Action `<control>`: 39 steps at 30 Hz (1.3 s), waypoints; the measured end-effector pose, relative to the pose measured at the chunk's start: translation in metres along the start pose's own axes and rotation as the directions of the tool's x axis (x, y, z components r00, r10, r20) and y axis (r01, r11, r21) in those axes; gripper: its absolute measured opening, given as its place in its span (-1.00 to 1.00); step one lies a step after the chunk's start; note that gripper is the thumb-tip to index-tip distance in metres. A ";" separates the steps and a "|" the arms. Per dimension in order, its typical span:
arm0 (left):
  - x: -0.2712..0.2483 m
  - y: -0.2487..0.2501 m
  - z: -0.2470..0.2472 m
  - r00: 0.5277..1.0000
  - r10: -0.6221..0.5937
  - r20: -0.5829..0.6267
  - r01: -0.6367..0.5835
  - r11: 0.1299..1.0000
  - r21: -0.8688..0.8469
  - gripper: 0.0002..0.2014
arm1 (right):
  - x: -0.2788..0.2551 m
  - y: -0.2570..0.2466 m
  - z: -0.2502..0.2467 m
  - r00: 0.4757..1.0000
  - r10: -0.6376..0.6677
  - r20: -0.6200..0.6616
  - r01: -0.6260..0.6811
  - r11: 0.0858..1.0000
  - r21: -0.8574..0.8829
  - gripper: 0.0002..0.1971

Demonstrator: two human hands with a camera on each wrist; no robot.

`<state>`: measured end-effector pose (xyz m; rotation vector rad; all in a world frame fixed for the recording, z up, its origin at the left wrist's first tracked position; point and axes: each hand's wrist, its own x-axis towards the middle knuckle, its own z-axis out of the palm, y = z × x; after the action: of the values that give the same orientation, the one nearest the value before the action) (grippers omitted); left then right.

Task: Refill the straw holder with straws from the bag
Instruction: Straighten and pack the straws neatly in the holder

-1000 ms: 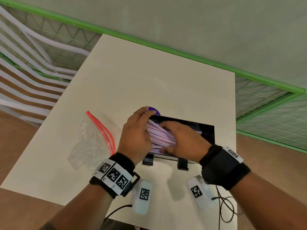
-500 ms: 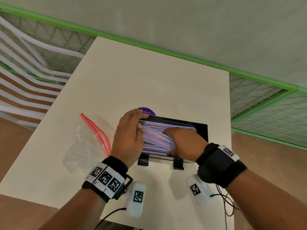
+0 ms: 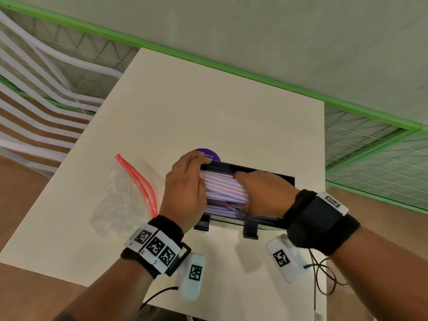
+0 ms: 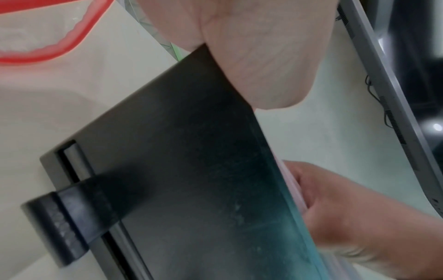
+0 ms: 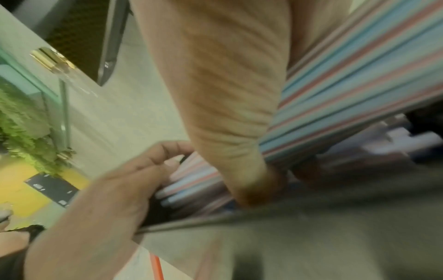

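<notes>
A black straw holder [image 3: 261,170] stands on the near part of the white table [image 3: 208,107], packed with striped straws [image 3: 222,188] lying lengthwise. My left hand [image 3: 196,172] grips the holder's left end, fingers curled over its far corner, fingertips against the straw ends [image 5: 167,189]. My right hand [image 3: 250,188] reaches into the holder and grips a bundle of straws [image 5: 359,66], thumb [image 5: 227,94] across the top and fingers underneath. In the left wrist view the holder's dark wall [image 4: 191,170] fills the frame. The clear bag [image 3: 125,195] with a red zip [image 4: 59,43] lies flat to the left.
A round purple sticker [image 3: 209,154] shows just behind the holder. White slatted chairs [image 3: 34,100] stand to the left of the table, and a green railing [image 3: 347,105] runs behind it. Thin black cables [image 3: 324,274] hang near the table's front right edge.
The crossed straws now lie more parallel in the holder. My right hand has gone from resting flat on them to gripping a bundle. My left hand stays at the left end.
</notes>
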<state>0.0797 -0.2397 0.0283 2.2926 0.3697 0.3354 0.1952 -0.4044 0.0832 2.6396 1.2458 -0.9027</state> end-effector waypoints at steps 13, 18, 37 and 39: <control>-0.001 -0.002 0.000 1.000 -0.002 -0.017 0.001 0.998 -0.058 -0.64 | -0.004 -0.003 0.018 0.994 -0.041 -0.106 0.061 0.980 0.189 -0.47; -0.001 -0.002 0.002 1.000 0.001 -0.025 -0.003 0.998 -0.061 -0.67 | -0.010 0.002 0.017 0.983 0.078 -0.169 -0.038 0.973 0.226 -0.48; -0.001 -0.001 0.005 0.998 -0.007 -0.055 0.000 0.994 -0.112 -0.69 | -0.023 0.005 0.025 0.982 0.152 -0.112 -0.126 0.969 0.212 -0.41; 0.000 -0.002 0.004 0.998 -0.005 -0.056 -0.002 0.992 -0.125 -0.68 | -0.023 0.008 0.022 0.970 0.164 -0.177 -0.119 0.963 0.240 -0.43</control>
<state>0.0805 -0.2417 0.0242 2.1634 0.3689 0.4115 0.1791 -0.4326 0.0763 3.0182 1.0243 -0.8246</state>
